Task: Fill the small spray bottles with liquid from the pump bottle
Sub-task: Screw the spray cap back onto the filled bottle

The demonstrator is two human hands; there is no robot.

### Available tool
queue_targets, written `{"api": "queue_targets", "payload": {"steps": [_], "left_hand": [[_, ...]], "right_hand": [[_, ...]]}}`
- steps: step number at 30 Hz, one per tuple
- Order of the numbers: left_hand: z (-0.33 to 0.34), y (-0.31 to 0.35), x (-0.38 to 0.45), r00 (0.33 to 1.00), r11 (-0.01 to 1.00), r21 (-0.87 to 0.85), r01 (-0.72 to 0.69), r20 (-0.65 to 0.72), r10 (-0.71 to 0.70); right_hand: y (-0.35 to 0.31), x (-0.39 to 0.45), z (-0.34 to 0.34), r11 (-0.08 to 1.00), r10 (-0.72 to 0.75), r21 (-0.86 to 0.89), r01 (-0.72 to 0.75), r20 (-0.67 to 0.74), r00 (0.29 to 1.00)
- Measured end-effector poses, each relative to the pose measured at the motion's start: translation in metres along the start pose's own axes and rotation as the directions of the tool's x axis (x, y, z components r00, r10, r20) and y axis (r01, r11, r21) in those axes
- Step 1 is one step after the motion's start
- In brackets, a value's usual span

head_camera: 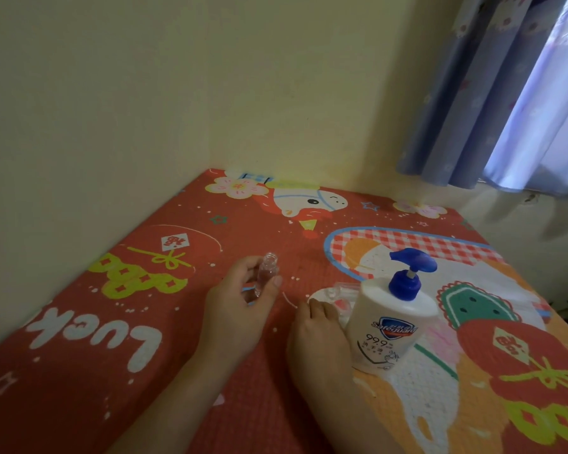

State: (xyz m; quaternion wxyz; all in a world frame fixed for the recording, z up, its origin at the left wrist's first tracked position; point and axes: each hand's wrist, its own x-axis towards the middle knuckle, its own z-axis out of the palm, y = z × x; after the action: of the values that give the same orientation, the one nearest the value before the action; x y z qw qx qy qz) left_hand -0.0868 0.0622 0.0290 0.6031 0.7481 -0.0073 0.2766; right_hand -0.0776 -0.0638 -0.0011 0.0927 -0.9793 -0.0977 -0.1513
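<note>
My left hand (240, 309) holds a small clear spray bottle (265, 273) upright between thumb and fingers; its neck is open, with no cap on it. To its right stands the white pump bottle (387, 326) with a blue pump head (410, 270). My right hand (322, 335) lies on the mat just left of the pump bottle, fingers reaching toward small clear plastic pieces (333, 293) behind it. What those pieces are I cannot tell, nor whether the fingers grip one.
Everything rests on a red cartoon-print mat (145, 322) set into a corner of yellow walls (145, 109). A blue curtain (505, 93) hangs at the upper right. The mat's right edge drops off near the window side.
</note>
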Motion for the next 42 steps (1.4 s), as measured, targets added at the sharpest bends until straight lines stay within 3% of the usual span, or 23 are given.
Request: {"api": "queue_targets", "payload": {"steps": [8, 11, 15, 18, 21, 26, 30, 35, 42], "left_hand": [[-0.004, -0.001, 0.001, 1.000, 1.000, 0.005, -0.006, -0.003, 0.006], [-0.004, -0.003, 0.002, 1.000, 1.000, 0.009, 0.001, 0.003, -0.001], [-0.005, -0.006, 0.002, 1.000, 1.000, 0.016, 0.003, -0.006, -0.003], [-0.005, -0.009, 0.003, 1.000, 1.000, 0.021, 0.003, -0.009, -0.003], [-0.006, -0.009, 0.003, 1.000, 1.000, 0.024, -0.004, -0.007, 0.004], [-0.007, -0.010, 0.003, 1.000, 0.999, 0.034, -0.002, 0.005, 0.002], [-0.007, -0.011, 0.004, 1.000, 0.999, 0.036, -0.003, -0.005, 0.004], [-0.007, -0.011, 0.003, 1.000, 0.998, 0.052, -0.023, 0.006, 0.023], [-0.005, -0.014, 0.002, 0.999, 0.998, 0.052, -0.038, 0.018, 0.037]], "right_hand": [[-0.003, -0.002, 0.001, 0.997, -0.015, -0.071, 0.014, -0.001, 1.000], [-0.003, -0.001, -0.003, 1.000, 0.002, -0.019, -0.002, 0.030, 1.000], [-0.003, -0.001, -0.023, 0.984, -0.004, 0.176, 0.002, 0.009, 1.000], [-0.002, -0.002, -0.033, 0.949, -0.004, 0.312, 0.053, -0.156, 0.988], [0.001, 0.001, -0.033, 0.914, 0.002, 0.376, 0.152, -0.379, 0.925], [0.002, 0.008, -0.041, 0.854, 0.056, 0.469, 0.224, -0.511, 0.858], [-0.003, 0.007, -0.054, 0.763, 0.125, 0.591, 0.260, -0.529, 0.839], [-0.010, 0.005, -0.068, 0.644, 0.173, 0.722, 0.255, -0.462, 0.870], [-0.008, 0.007, -0.085, 0.737, 0.043, 0.605, 0.302, -0.488, 0.872]]}}
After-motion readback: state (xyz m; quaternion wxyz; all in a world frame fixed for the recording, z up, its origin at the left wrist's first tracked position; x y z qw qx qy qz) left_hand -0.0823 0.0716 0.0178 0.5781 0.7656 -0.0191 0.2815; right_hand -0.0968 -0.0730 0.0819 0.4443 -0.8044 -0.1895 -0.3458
